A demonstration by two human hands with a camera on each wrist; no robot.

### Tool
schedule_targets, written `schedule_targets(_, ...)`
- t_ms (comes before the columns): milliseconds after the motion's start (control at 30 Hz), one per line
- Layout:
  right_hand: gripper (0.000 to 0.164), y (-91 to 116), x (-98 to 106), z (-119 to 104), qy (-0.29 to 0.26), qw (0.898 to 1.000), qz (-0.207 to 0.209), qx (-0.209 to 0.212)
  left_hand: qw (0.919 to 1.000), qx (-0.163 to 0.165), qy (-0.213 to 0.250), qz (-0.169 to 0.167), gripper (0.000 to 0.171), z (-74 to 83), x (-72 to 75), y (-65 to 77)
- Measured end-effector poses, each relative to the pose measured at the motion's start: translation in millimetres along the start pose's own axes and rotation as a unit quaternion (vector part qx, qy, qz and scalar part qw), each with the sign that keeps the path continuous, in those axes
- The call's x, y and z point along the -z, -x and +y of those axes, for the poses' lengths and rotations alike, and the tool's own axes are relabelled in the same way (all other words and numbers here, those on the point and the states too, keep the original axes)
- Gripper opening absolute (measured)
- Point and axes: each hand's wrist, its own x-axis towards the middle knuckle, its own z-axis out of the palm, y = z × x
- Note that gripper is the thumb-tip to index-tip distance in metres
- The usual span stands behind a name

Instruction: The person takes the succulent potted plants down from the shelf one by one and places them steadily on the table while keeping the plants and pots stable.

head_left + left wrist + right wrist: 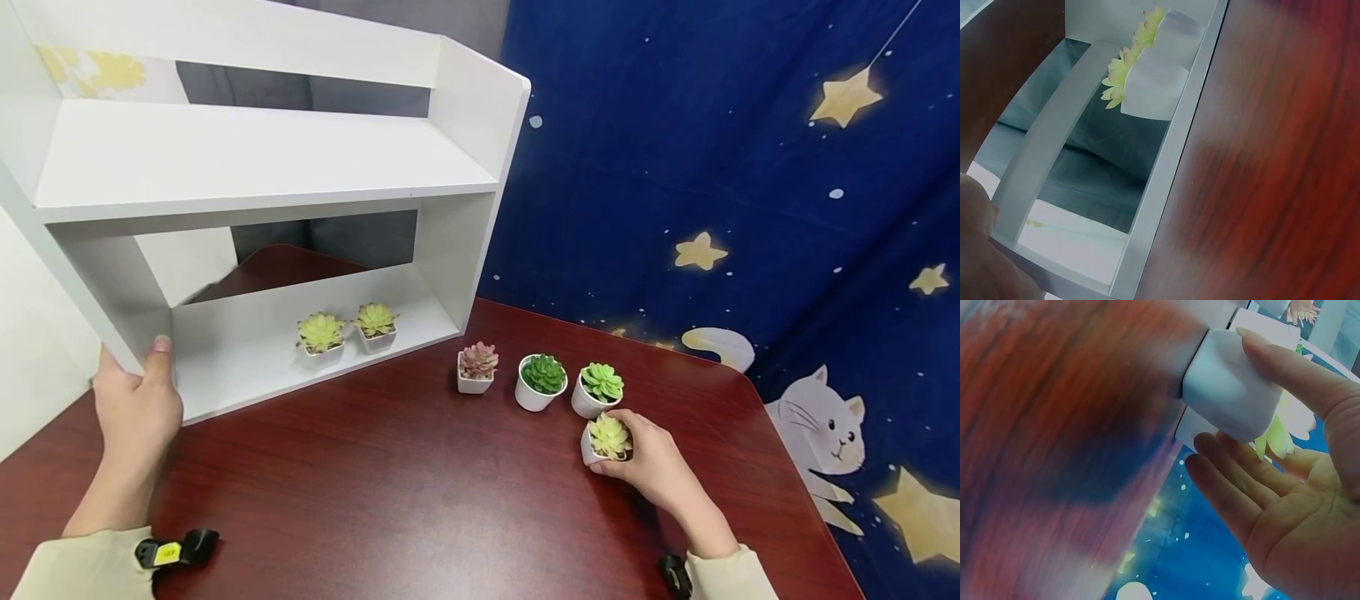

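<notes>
My left hand point(141, 408) grips the lower left side panel of a white two-tier shelf point(262, 158), thumb on the inner face. At the edge of the left wrist view only part of that hand point(985, 250) shows. Over on the right, my right hand point(660, 462) holds a yellow-green potted succulent point(610, 437) by its square white pot, between thumb and fingers. The right wrist view shows the thumb on one side of the white pot point(1229, 381), fingers around the other. Two similar succulents, one at left point(321, 333) and one at right point(376, 325), stand on the lower shelf board.
Between shelf and right hand, a reddish succulent point(477, 367), a dark green one point(542, 381) and a bright green one point(598, 388) stand in white pots on the dark red table point(390, 500). Behind hangs a blue curtain point(637, 167) with stars and a cat.
</notes>
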Motion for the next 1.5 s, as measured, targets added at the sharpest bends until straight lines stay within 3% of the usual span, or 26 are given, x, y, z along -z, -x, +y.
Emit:
schedule_targets(267, 0.072, 3.6, 11.1, -8.8, 0.002, 1.000, 0.004, -0.001, 1.0000, 0.005, 0.003, -0.002, 0.050, 5.8, -0.4, 2.3)
schedule_targets(633, 0.052, -0.8, 29.1, -48.5, -0.008, 0.997, 0.057, 0.052, 0.9998, 0.020, -0.004, 0.003, 0.049, 5.6, 1.3, 1.3)
schedule_targets(1033, 0.075, -23.2, 26.9, -109.6, -0.112, 0.989, 0.007, 0.093, 0.9997, 0.026, -0.005, 0.001, 0.049, 5.9, 1.0, 2.3)
schedule_targets(1500, 0.067, -53.6, 0.9, -154.2, -0.111, 0.984, -0.016, 0.140, 0.9998, 0.018, -0.008, 0.006, 0.049, 3.6, 0.5, 0.9)
